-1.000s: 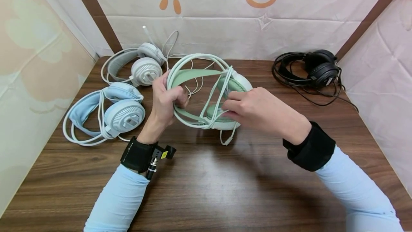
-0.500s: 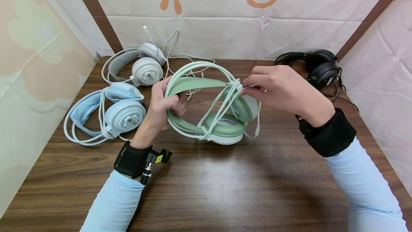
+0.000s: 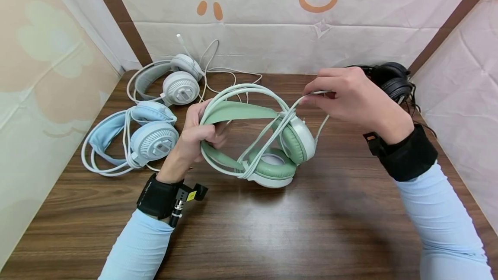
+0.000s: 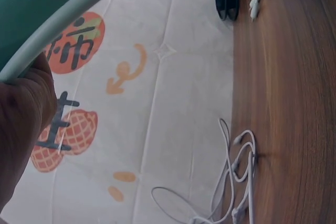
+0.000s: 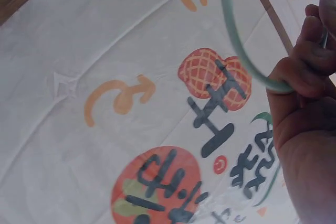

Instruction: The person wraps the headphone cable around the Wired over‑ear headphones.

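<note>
Left hand (image 3: 198, 135) grips the headband of the green headset (image 3: 268, 141), held mid-table with one earcup resting on the wooden table (image 3: 272, 228). Right hand (image 3: 350, 98) pinches its pale cable (image 3: 311, 95), pulled taut up and right. Looks like several turns are wrapped on already, with just a short tail left to tuck in.

Green-and-white headset (image 3: 268, 141), white cable (image 3: 311, 95); pale blue headset (image 3: 132, 137) at desk's left edge; grey-white headset (image 3: 171, 79) at far-left corner; black headset (image 3: 391, 81) at far-right corner; dark woodgrain desk (image 3: 272, 228).
</note>
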`<state>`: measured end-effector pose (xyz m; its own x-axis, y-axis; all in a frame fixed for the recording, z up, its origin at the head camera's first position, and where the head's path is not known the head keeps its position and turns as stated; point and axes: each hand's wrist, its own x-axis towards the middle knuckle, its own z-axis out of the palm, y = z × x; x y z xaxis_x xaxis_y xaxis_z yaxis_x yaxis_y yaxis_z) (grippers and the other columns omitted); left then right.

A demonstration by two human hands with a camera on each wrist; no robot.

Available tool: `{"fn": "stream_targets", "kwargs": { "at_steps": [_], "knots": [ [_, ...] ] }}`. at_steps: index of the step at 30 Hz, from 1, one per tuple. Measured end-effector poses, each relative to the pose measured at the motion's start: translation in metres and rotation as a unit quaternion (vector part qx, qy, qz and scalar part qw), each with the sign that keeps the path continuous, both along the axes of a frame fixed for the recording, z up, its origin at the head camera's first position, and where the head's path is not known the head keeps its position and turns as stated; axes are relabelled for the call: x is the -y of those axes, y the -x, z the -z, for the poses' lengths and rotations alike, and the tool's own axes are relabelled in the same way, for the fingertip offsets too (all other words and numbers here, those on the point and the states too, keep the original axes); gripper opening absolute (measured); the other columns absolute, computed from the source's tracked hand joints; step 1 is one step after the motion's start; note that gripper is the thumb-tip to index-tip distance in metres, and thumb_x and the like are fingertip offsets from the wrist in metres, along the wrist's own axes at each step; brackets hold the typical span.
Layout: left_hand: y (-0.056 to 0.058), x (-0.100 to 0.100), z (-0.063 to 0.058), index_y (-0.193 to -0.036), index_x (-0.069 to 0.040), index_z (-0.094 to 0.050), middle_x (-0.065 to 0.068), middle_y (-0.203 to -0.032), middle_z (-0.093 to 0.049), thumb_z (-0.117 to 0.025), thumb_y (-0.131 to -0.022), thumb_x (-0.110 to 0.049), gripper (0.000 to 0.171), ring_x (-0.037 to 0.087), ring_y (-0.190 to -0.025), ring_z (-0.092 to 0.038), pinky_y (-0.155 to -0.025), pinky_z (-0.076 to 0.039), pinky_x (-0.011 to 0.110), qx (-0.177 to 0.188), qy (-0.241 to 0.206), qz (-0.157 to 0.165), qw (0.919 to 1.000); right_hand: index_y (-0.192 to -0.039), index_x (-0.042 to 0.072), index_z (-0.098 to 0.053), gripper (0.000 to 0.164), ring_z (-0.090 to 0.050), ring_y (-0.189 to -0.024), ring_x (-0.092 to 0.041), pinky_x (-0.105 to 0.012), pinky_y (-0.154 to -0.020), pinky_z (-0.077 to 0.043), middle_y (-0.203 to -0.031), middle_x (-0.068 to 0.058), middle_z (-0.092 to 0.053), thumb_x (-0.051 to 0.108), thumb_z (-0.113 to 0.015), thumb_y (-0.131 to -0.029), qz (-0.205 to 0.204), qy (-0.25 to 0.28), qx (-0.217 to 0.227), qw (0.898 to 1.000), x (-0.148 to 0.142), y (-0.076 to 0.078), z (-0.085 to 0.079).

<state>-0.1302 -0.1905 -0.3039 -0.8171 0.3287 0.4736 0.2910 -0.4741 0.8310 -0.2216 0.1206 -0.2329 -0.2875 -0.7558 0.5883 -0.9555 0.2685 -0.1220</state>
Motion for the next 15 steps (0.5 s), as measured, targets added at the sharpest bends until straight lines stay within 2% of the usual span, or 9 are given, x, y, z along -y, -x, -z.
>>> {"fn": "stream_targets", "kwargs": {
  "at_steps": [2, 6, 11, 15],
  "knots": [
    [0.000, 0.001, 0.000, -0.112, -0.002, -0.063, 0.003, -0.060, -0.020, -0.029, -0.059, 0.011, 0.064, 0.016, -0.049, -0.010, -0.040, -0.010, 0.030, -0.006, -0.026, 0.030, 0.9992, -0.093, 0.010, -0.079, 0.016, -0.045, -0.061, 0.004, -0.012, -0.058, -0.036, -0.080, 0.005, -0.068, 0.000, -0.082, -0.081, -0.006, 0.013, 0.014, 1.000, -0.004, 0.004, 0.000],
    [0.000, 0.002, 0.000, -0.112, 0.001, -0.062, 0.002, -0.058, -0.021, -0.025, -0.059, 0.013, 0.065, 0.014, -0.046, -0.011, -0.038, -0.010, 0.027, -0.013, -0.063, 0.081, 0.9946, -0.093, 0.010, -0.080, 0.017, -0.044, -0.062, 0.005, -0.013, -0.058, -0.033, -0.079, 0.003, -0.070, -0.003, -0.081, -0.081, 0.009, 0.033, 0.041, 0.999, -0.012, 0.011, -0.001],
    [-0.001, 0.004, 0.000, -0.108, 0.002, -0.062, 0.002, -0.058, -0.021, -0.024, -0.058, 0.012, 0.064, 0.013, -0.045, -0.012, -0.038, -0.011, 0.025, -0.011, -0.083, 0.100, 0.9914, -0.093, 0.009, -0.081, 0.015, -0.043, -0.062, 0.004, -0.013, -0.059, -0.032, -0.077, 0.003, -0.070, -0.002, -0.080, -0.082, 0.051, 0.048, 0.055, 0.996, -0.023, 0.020, -0.001],
    [-0.002, 0.006, 0.001, -0.108, 0.000, -0.062, 0.001, -0.059, -0.021, -0.022, -0.057, 0.012, 0.066, 0.012, -0.045, -0.013, -0.039, -0.012, 0.024, -0.020, -0.086, 0.112, 0.9899, -0.094, 0.004, -0.080, 0.014, -0.045, -0.064, 0.005, -0.011, -0.062, -0.036, -0.075, 0.000, -0.068, -0.004, -0.078, -0.083, 0.067, 0.070, 0.055, 0.994, -0.034, 0.031, 0.004]
  ]
}}
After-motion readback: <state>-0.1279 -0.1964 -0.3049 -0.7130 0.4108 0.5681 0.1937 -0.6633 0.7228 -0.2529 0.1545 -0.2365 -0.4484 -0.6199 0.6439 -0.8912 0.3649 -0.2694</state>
